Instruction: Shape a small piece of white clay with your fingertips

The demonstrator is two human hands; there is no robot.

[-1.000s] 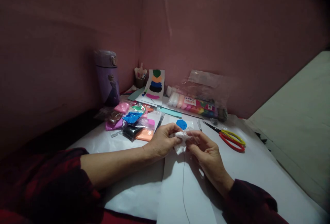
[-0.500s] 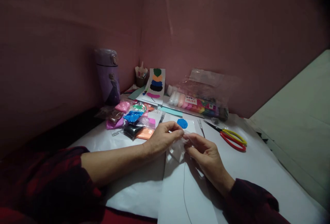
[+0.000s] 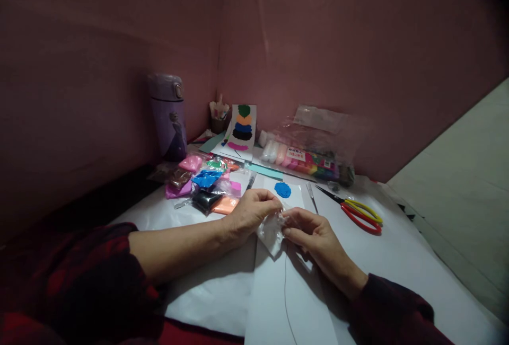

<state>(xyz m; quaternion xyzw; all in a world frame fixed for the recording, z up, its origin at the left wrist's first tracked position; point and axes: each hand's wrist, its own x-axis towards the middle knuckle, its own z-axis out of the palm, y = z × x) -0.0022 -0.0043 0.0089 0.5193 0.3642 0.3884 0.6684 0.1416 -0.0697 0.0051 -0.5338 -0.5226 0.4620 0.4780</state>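
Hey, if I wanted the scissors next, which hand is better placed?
Probably your right hand: the scissors lie nearer it, out to the right. Your left hand is farther away. Both hands are on the plastic bag, though.

One white packet (image 3: 272,236), one bottle (image 3: 167,120)

White-covered table (image 3: 401,276), scissors (image 3: 360,215) at right, coloured packets (image 3: 205,179), white paper sheet (image 3: 266,294)

left fingers (image 3: 274,205), right fingers (image 3: 294,233): pinching white packet (image 3: 271,236) | blue patch (image 3: 282,190): on paper (image 3: 268,297), just beyond
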